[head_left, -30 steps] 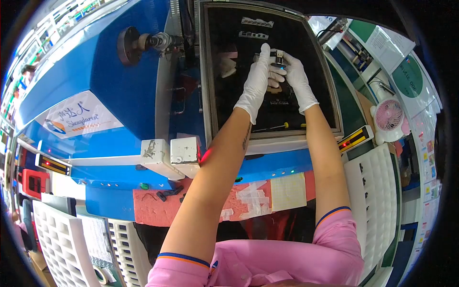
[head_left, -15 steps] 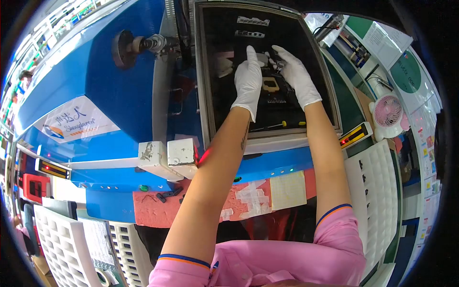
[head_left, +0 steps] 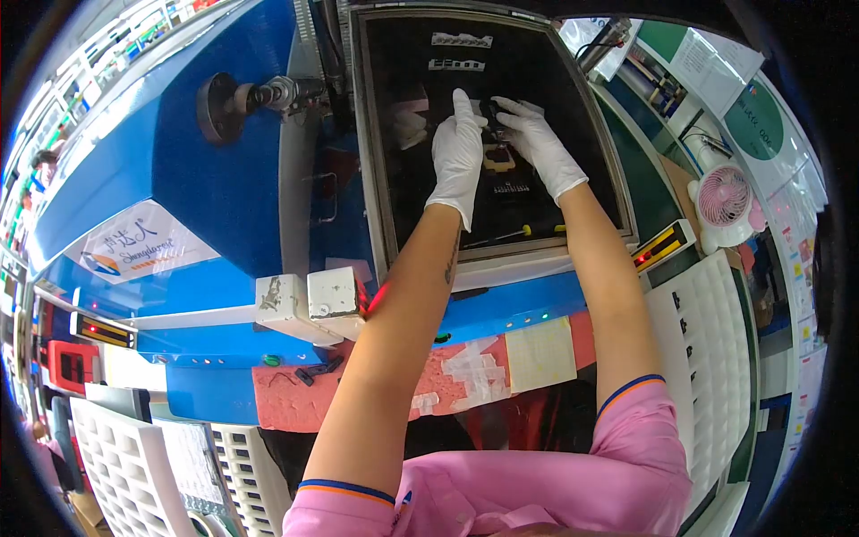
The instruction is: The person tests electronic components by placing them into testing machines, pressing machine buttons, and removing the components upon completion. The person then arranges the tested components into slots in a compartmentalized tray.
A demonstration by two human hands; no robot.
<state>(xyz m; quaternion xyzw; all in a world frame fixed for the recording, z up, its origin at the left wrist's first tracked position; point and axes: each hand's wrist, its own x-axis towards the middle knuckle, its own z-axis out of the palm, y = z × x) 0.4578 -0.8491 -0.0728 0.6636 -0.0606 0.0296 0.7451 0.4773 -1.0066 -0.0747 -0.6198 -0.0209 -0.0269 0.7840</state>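
Observation:
White gloves cover both of my hands, which are over a dark panel in a metal frame (head_left: 369, 170). My left hand (head_left: 457, 157) has its thumb or a finger pointing up the panel; its inner fingers are partly hidden. My right hand (head_left: 535, 143) reaches in from the right, its fingers closed around a small dark part (head_left: 497, 125) between the hands. Just below that part is a tan frame-shaped piece (head_left: 499, 165). A row of small pins (head_left: 511, 189) lies lower down, and two light slotted strips (head_left: 462, 40) show near the top.
A yellow-handled screwdriver (head_left: 522, 232) lies along the panel's lower edge. Two white blocks (head_left: 336, 292) stand beside my left forearm. Pink foam (head_left: 300, 398) lines the front edge. A pink fan (head_left: 723, 196) and a white tray (head_left: 716, 349) are at the right.
My right hand has moved left and slightly down, closer to my left hand, along with the small dark part. The whole view has shifted slightly.

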